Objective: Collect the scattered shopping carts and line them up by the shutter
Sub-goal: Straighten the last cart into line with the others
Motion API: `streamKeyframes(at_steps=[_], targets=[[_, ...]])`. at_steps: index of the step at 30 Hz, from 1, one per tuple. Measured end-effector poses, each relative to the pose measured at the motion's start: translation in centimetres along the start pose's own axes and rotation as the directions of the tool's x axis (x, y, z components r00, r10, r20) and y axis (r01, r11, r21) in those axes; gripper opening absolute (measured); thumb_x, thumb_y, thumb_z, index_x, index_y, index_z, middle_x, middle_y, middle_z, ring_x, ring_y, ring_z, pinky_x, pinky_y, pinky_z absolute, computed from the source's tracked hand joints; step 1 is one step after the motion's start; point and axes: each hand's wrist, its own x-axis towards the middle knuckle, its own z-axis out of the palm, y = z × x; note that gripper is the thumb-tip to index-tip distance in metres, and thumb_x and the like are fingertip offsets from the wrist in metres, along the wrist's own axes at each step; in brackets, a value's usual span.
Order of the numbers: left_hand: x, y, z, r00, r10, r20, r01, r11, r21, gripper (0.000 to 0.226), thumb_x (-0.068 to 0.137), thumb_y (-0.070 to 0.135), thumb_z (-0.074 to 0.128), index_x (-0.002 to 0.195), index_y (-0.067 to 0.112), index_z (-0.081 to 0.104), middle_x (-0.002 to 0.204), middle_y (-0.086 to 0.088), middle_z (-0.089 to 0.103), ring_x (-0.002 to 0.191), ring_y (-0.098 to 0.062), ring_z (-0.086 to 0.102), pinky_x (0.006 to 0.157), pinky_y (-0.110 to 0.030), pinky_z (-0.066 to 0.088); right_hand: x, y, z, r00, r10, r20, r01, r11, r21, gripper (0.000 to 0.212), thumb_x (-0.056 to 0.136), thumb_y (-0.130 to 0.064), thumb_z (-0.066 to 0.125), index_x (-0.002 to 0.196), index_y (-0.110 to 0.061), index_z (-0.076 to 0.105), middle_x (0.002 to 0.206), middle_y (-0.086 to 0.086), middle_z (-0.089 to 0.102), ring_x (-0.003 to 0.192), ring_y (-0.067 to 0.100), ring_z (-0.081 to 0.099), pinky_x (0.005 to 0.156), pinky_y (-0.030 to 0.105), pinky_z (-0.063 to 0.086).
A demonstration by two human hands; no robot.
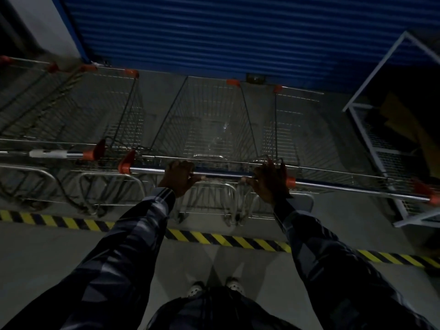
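A wire shopping cart (209, 120) with orange corner caps stands in front of me, its nose close to the blue roller shutter (238, 32). My left hand (179, 175) grips its chrome handle bar (223, 173) left of centre. My right hand (269, 179) rests on the same bar near its right orange end, fingers partly raised. Another cart (78, 110) stands side by side on its left, its handle (47, 154) wrapped in white tape. A third cart (295, 129) stands on the right, its handle (357, 189) running toward the right edge.
A yellow-and-black hazard stripe (214, 238) crosses the grey concrete floor between my feet and the carts. A white metal frame cage (390, 148) with cardboard inside stands at the right. A white wall column (35, 27) is at the far left. The scene is dim.
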Motion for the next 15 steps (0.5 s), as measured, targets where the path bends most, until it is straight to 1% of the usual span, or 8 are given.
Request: streamKeyframes(at_steps=[2,3,5,7,9,10,12,15], targets=[[0.1,0.3,-0.3,1.0,-0.008,0.023,0.008,1.0,0.015,0.059,0.089,0.064,0.054,0.113,0.01,0.061,0.113,-0.008,0.065,0.117,-0.031,0.05,0.098,-0.038,0.023,0.1,-0.1,0.0,1.0,-0.009,0.012,0.009,1.0,-0.02,0.083,0.081,-0.077,0.013,0.101,-0.02,0.071,0.118,0.008,0.067,0.141,0.032,0.034,0.113,0.065,0.012],[0.1,0.4,-0.5,0.999,-0.009,0.031,0.008,1.0,0.025,0.057,0.091,0.06,0.056,0.118,0.009,0.06,0.115,-0.008,0.065,0.119,-0.031,0.049,0.099,-0.038,0.022,0.2,0.0,0.3,1.0,-0.011,0.001,0.011,1.0,-0.027,0.08,0.081,-0.077,0.014,0.1,-0.023,0.07,0.117,0.006,0.067,0.141,0.03,0.034,0.112,0.065,0.012],[0.1,0.3,-0.8,0.999,-0.016,0.039,0.015,1.0,0.025,0.058,0.091,0.062,0.054,0.115,0.01,0.061,0.114,-0.008,0.065,0.117,-0.031,0.05,0.098,-0.037,0.021,0.3,-0.3,0.1,0.999,0.0,-0.034,-0.001,1.0,-0.004,0.075,0.08,-0.075,0.018,0.099,-0.024,0.07,0.115,0.006,0.068,0.138,0.029,0.039,0.112,0.064,0.014],[0.2,0.1,-1.2,0.997,-0.027,0.068,0.026,0.999,0.02,0.067,0.086,0.07,0.047,0.112,0.01,0.062,0.113,-0.008,0.065,0.115,-0.032,0.051,0.096,-0.037,0.022,0.4,-0.9,-0.2,0.999,0.0,-0.045,-0.001,1.0,-0.014,0.081,0.08,-0.077,0.014,0.102,-0.024,0.07,0.121,0.008,0.066,0.136,0.029,0.042,0.112,0.06,0.015],[0.5,-0.3,-1.5,0.997,-0.026,0.075,0.025,1.0,0.018,0.077,0.078,0.076,0.039,0.109,0.01,0.063,0.112,-0.009,0.064,0.115,-0.032,0.051,0.097,-0.037,0.024,0.6,-1.4,-0.4,0.992,-0.031,-0.122,0.027,0.999,-0.034,0.083,0.085,-0.078,0.013,0.1,-0.021,0.072,0.122,0.011,0.065,0.133,0.032,0.046,0.108,0.059,0.023],[0.7,-0.5,-1.7,0.997,-0.031,0.078,0.03,0.999,0.014,0.079,0.075,0.077,0.036,0.109,0.01,0.063,0.114,-0.009,0.064,0.117,-0.033,0.051,0.099,-0.038,0.025,0.8,-1.5,-0.4,0.995,-0.018,-0.1,0.017,1.0,-0.012,0.076,0.088,-0.075,0.019,0.101,-0.02,0.071,0.126,0.011,0.064,0.137,0.033,0.041,0.109,0.058,0.02],[0.9,-0.6,-2.2,0.994,-0.044,0.098,0.042,0.999,0.025,0.082,0.073,0.077,0.035,0.114,0.012,0.063,0.122,-0.009,0.062,0.122,-0.032,0.048,0.104,-0.039,0.025,1.5,-1.6,0.0,0.999,0.022,0.028,-0.023,0.999,0.031,0.06,0.09,-0.067,0.035,0.108,-0.02,0.067,0.131,0.007,0.06,0.147,0.03,0.02,0.11,0.049,0.002],[1.1,-0.7,-2.6,0.995,-0.046,0.09,0.044,0.999,0.026,0.086,0.071,0.078,0.033,0.117,0.011,0.063,0.123,-0.01,0.062,0.122,-0.032,0.048,0.104,-0.039,0.025,2.5,-1.6,0.9,0.998,0.019,0.056,-0.024,0.996,0.084,0.061,0.088,-0.068,0.037,0.106,-0.017,0.064,0.121,0.008,0.065,0.147,0.031,0.015,0.11,0.048,0.01]])
